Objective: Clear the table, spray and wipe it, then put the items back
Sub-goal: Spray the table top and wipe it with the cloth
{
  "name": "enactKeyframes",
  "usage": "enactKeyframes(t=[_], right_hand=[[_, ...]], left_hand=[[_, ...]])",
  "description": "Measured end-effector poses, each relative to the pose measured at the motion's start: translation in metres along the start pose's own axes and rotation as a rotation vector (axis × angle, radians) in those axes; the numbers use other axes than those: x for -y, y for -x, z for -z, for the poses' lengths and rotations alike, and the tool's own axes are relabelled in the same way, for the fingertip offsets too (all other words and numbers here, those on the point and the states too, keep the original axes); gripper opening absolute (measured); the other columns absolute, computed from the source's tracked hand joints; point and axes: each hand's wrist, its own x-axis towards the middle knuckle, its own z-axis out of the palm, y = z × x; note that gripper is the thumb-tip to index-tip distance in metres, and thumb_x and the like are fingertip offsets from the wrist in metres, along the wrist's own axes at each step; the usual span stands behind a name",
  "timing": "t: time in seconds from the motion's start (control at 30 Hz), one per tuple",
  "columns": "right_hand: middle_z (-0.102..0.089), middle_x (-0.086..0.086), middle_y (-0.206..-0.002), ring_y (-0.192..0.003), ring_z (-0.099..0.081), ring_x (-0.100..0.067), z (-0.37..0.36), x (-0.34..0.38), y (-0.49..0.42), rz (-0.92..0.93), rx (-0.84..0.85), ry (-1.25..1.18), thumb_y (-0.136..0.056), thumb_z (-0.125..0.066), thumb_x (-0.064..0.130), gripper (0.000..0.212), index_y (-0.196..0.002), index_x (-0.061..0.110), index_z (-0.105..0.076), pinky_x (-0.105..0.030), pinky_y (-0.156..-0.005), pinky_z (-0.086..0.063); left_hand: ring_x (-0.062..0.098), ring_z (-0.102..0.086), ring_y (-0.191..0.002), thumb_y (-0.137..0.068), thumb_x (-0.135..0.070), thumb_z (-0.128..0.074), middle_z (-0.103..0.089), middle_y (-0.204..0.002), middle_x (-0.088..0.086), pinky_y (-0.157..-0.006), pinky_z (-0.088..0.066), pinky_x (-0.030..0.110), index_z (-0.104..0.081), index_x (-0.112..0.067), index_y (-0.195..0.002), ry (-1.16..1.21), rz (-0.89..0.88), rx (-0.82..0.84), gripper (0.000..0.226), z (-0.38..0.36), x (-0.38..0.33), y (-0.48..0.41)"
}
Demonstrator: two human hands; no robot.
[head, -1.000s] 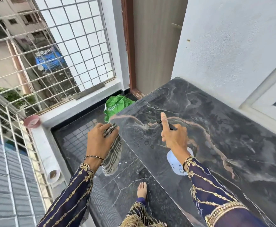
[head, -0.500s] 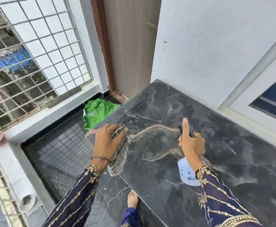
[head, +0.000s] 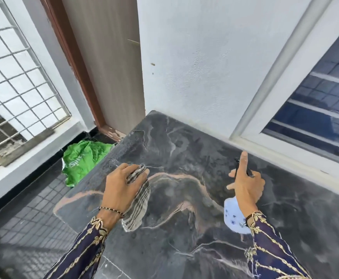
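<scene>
Versus half a second ago: we've turned right and tilted up. The grille (head: 17, 81) has slid to the left edge, more window (head: 313, 101) shows at the upper right, and our foot has dropped out of the bottom of the frame. Both hands sit slightly farther onto the tabletop (head: 184, 141), with grips unchanged.

Left hand (head: 122, 188), centre-left: fingers curled tight around a striped cloth (head: 139, 208), bunched in the fist, loose end hanging down below the wrist. Can't tell if the cloth touches the stone.

Right hand (head: 247, 186), centre-right: fingers wrapped on a spray bottle (head: 235, 216), index finger straight up along the black nozzle (head: 243, 168), thumb sticking out to the left. The pale blue bottle body shows below the wrist, mostly hidden by hand and sleeve. Trigger state not visible.

Tabletop: dark marble with pink-white veins, fills the lower centre and right of the frame, bare apart from our hands. It butts the white wall (head: 204, 57) and the window frame.

Around: green bag (head: 84, 158) crumpled on the floor at centre-left, just beside the tabletop's far left corner, under the brown door frame (head: 74, 63). Dark tiled floor (head: 33, 218) at lower left.
</scene>
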Motion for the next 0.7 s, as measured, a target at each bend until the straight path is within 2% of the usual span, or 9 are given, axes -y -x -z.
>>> enactKeyframes(t=[0.07,0.13,0.23,0.33,0.43,0.5,0.53,0.63,0.7], right_hand=[[-0.072,-0.001,-0.067,-0.066,-0.071,-0.029,0.006,-0.004,-0.004,-0.037,-0.048,0.001,-0.079,-0.032,0.095,0.091,-0.078,0.011,-0.065,-0.038,-0.08,-0.05],[-0.07,-0.003,-0.076,-0.079,-0.067,-0.032,0.011,-0.006,-0.009,-0.044,-0.07,0.023,-0.081,-0.034,0.093,0.085,-0.074,0.012,-0.061,-0.04,-0.084,-0.047],[-0.073,0.0,-0.065,-0.059,-0.068,-0.027,0.019,-0.013,-0.019,-0.024,-0.061,-0.005,-0.082,-0.034,0.093,0.09,-0.069,0.01,-0.068,-0.04,-0.08,-0.053],[-0.077,0.004,-0.072,-0.037,-0.065,-0.02,0.033,-0.021,-0.023,-0.007,-0.012,-0.04,-0.081,-0.038,0.093,0.09,-0.075,0.011,-0.075,-0.039,-0.077,-0.056],[-0.072,-0.003,-0.068,-0.06,-0.071,-0.029,0.045,-0.028,-0.023,-0.047,-0.065,-0.048,-0.077,-0.036,0.096,0.091,-0.071,0.01,-0.067,-0.043,-0.086,-0.056],[-0.069,-0.005,-0.079,-0.078,-0.07,-0.034,0.052,-0.03,-0.019,-0.067,-0.075,0.026,-0.072,-0.034,0.1,0.094,-0.077,0.011,-0.063,-0.044,-0.09,-0.053],[-0.071,-0.006,-0.079,-0.076,-0.07,-0.033,0.054,-0.033,-0.019,-0.053,-0.04,0.046,-0.069,-0.033,0.103,0.098,-0.077,0.01,-0.065,-0.046,-0.09,-0.055],[-0.072,-0.003,-0.056,-0.047,-0.066,-0.025,0.064,-0.042,-0.015,0.013,0.066,0.0,-0.071,-0.04,0.099,0.098,-0.07,0.007,-0.073,-0.045,-0.077,-0.061],[-0.073,0.001,-0.058,-0.042,-0.066,-0.021,0.071,-0.046,-0.007,0.073,0.14,0.006,-0.078,-0.043,0.092,0.087,-0.069,0.013,-0.076,-0.042,-0.082,-0.059]], left_hand=[[0.004,-0.058,-0.068,-0.082,-0.033,-0.071,-0.064,-0.078,-0.004,-0.068,-0.038,0.005,-0.074,-0.021,-0.088,0.014,-0.007,0.016,0.014,-0.005,-0.004,-0.004],[0.003,-0.059,-0.071,-0.082,-0.034,-0.071,-0.063,-0.079,-0.006,-0.069,-0.037,0.004,-0.075,-0.022,-0.089,0.023,-0.017,0.026,0.014,-0.01,-0.009,-0.008],[0.002,-0.06,-0.072,-0.083,-0.036,-0.07,-0.063,-0.079,-0.007,-0.069,-0.039,0.007,-0.075,-0.023,-0.089,0.024,-0.029,0.038,0.015,-0.017,-0.015,-0.011],[-0.002,-0.059,-0.071,-0.083,-0.036,-0.07,-0.063,-0.079,-0.008,-0.068,-0.038,0.003,-0.075,-0.022,-0.089,0.023,-0.047,0.031,0.016,-0.022,-0.022,-0.009],[0.0,-0.058,-0.069,-0.082,-0.036,-0.07,-0.062,-0.078,-0.008,-0.066,-0.038,0.007,-0.075,-0.02,-0.089,0.007,-0.056,0.033,0.018,-0.026,-0.027,-0.004],[0.003,-0.057,-0.068,-0.082,-0.036,-0.07,-0.062,-0.077,-0.007,-0.064,-0.037,0.013,-0.075,-0.019,-0.088,0.0,-0.058,0.033,0.018,-0.027,-0.03,0.001],[0.004,-0.057,-0.068,-0.082,-0.036,-0.07,-0.062,-0.077,-0.006,-0.065,-0.037,0.015,-0.074,-0.019,-0.088,-0.002,-0.061,0.03,0.018,-0.027,-0.031,0.003],[0.007,-0.058,-0.071,-0.083,-0.037,-0.07,-0.063,-0.079,-0.006,-0.069,-0.042,0.02,-0.074,-0.019,-0.088,-0.003,-0.06,0.018,0.019,-0.026,-0.034,0.015],[0.006,-0.058,-0.073,-0.082,-0.035,-0.07,-0.064,-0.083,-0.007,-0.071,-0.042,0.02,-0.075,-0.019,-0.091,0.006,-0.056,0.002,0.019,-0.023,-0.038,0.025]])
